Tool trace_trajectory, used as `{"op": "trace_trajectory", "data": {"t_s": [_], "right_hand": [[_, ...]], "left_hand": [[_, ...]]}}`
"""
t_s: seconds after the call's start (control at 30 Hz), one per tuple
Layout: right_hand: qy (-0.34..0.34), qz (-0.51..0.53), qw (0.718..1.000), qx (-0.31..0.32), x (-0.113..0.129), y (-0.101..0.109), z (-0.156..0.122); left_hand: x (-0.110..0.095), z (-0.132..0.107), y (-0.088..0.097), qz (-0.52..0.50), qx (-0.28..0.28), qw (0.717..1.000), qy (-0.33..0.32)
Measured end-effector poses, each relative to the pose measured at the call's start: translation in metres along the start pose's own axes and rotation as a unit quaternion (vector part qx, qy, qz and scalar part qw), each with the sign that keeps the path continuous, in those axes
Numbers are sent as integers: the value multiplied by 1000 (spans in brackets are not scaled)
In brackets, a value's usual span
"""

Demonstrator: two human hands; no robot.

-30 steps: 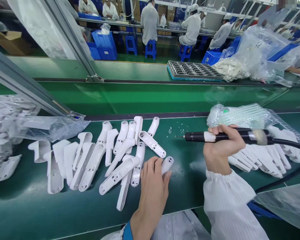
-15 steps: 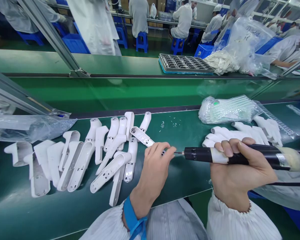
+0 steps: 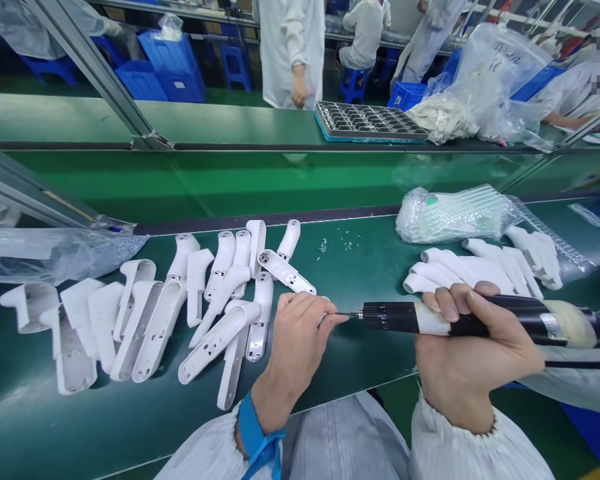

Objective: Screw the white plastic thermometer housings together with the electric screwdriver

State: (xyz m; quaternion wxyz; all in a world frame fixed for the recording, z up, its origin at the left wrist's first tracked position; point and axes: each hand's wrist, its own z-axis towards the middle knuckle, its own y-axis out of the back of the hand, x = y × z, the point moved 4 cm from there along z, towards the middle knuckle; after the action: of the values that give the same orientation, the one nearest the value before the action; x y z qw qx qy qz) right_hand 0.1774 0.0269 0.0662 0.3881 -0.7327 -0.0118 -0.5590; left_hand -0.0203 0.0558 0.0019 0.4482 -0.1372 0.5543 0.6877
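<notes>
The work is done on a dark green table with smooth top [image 3: 365, 373], which shines a little at its left side. Behind a low green barrier [image 3: 260, 183] there is a second green counter [image 3: 220, 127], and on it a grey tray with many compartments [image 3: 373, 123] lies beside a clear plastic bag [image 3: 505, 67]. Further back, a person in a white coat [image 3: 291, 50] stands near blue plastic crates [image 3: 180, 75] and a blue stool [image 3: 236, 67].

The right hand [image 3: 473, 353] is wrapped firmly around a black cylindrical electric screwdriver [image 3: 390, 317], held almost level. The left hand [image 3: 300, 333] has its fingers bent and closed on a white plastic piece [image 3: 324, 319], which is mostly hidden; the thin metal bit [image 3: 351, 314] points to these fingertips, but I cannot tell what its tip touches.

Left of this hand, many white curved plastic shells [image 3: 157, 340] are lying, some overlapping. Tiny pale screws [image 3: 323, 245] are scattered beyond the hands, and more white handle-shaped pieces [image 3: 455, 263] lie at the right, near a clear packet of pale green strips [image 3: 455, 215].

The clear plastic bag carries blue printing and the screwdriver a small silver label [image 3: 550, 326]; neither can be read.
</notes>
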Motion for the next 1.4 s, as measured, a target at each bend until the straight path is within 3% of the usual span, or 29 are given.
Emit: {"op": "trace_trajectory", "data": {"t_s": [0.17, 0.27, 0.33, 0.43, 0.6, 0.77, 0.9, 1.0, 1.13, 1.27, 1.4], "right_hand": [[6, 4, 1000, 12, -1, -1, -8], [9, 4, 1000, 30, -3, -1, -15], [9, 5, 1000, 30, -4, 3, -19], [2, 12, 1000, -4, -6, 12, -21], [-2, 4, 999, -41, -6, 24, -20], [21, -23, 999, -32, 1, 23, -21], [25, -14, 999, -34, 0, 22, -21], [27, -15, 999, -39, -2, 23, -17], [39, -24, 997, -55, 1, 28, -11], [58, -41, 996, -58, 7, 30, -8], [55, -35, 997, -50, 11, 28, -11]], "left_hand": [[-10, 2, 8, 113, -3, 987, -115], [-16, 2, 10, 237, 47, 951, -193], [-18, 1, 9, 266, 85, 933, -227], [-19, 0, 7, 270, 105, 926, -242], [-31, -2, 2, 332, 49, 898, -285], [-37, 3, -2, 338, 96, 888, -296], [-33, 4, -3, 322, 94, 892, -304], [-26, 0, -2, 237, 100, 928, -269], [-13, -14, 6, 137, 71, 981, -113], [2, -33, 5, 224, 39, 974, 22], [12, -41, -12, 314, 55, 946, 50]]}}
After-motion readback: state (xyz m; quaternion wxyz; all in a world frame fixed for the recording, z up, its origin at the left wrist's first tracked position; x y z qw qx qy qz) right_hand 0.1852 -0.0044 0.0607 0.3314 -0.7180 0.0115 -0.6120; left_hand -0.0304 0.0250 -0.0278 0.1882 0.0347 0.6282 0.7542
